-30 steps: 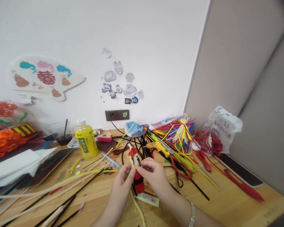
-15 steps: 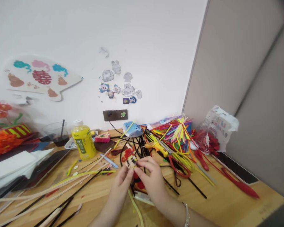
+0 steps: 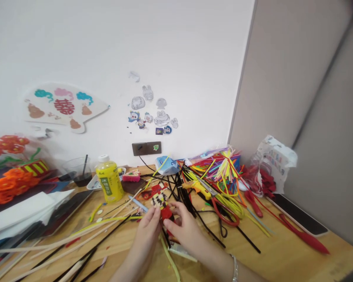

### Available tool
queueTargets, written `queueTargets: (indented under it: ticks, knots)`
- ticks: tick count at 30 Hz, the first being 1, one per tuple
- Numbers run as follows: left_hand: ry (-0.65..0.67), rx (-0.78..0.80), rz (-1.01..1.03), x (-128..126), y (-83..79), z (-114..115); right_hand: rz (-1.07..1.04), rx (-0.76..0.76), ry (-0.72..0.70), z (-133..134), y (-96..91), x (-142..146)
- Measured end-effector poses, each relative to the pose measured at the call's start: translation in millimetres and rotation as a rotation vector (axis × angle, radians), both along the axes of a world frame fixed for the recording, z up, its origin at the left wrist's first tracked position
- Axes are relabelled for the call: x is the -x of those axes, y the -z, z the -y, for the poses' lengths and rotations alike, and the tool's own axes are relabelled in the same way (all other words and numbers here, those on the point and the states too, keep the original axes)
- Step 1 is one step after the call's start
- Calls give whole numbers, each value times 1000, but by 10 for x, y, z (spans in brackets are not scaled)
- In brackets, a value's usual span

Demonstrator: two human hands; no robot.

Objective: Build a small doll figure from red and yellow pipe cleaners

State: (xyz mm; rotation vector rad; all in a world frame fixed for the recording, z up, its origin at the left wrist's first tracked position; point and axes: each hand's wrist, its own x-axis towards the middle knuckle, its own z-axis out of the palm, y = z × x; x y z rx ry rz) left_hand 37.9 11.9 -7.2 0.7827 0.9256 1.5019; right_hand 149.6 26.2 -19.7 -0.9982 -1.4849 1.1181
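Observation:
Both my hands sit low at the table's middle, holding a small pipe-cleaner figure (image 3: 162, 206) with a red body and a black-and-white patterned top. My left hand (image 3: 148, 231) grips it from the lower left, and the fingers of my right hand (image 3: 185, 225) pinch it from the right. Part of its lower body is hidden by my fingers. A tangle of black pipe cleaners (image 3: 182, 192) lies just beyond my hands, and a red-and-yellow piece (image 3: 153, 193) lies among them. A thin silver bracelet (image 3: 234, 268) circles my right wrist.
A yellow hot glue gun (image 3: 198, 190) and red-handled scissors (image 3: 226, 211) lie right of my hands. A yellow bottle (image 3: 108, 184) stands back left. Long pipe-cleaner stems (image 3: 76, 239) spread front left. Bundled coloured strips (image 3: 223, 172) stand at the back, against the wall.
The figure has turned in my fingers, now showing its black-and-white patterned side and tilting left instead of standing upright. The whole view has shifted slightly.

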Motion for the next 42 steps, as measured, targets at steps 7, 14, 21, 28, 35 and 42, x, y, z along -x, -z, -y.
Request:
queueTargets:
  ticks: [7,14,21,28,35,42]
  knots:
    - [17,-26,-121,34,12,-34,62,-62,34,27,-21,8]
    - [34,-28,-101,51,-21,-30,63,-116,67,67,29,46]
    - [65,13,5,0,-81,27,-29,-83,103,105,-12,67]
    - [79,-36,-40,111,-6,-122,-46,-82,28,22,132,105]
    - [238,-118,-2,158,132,-213,-299,-31,-29,-156,263,151]
    - [186,-107,-3,202,153,-236,-369,18,-81,-187,217,146]
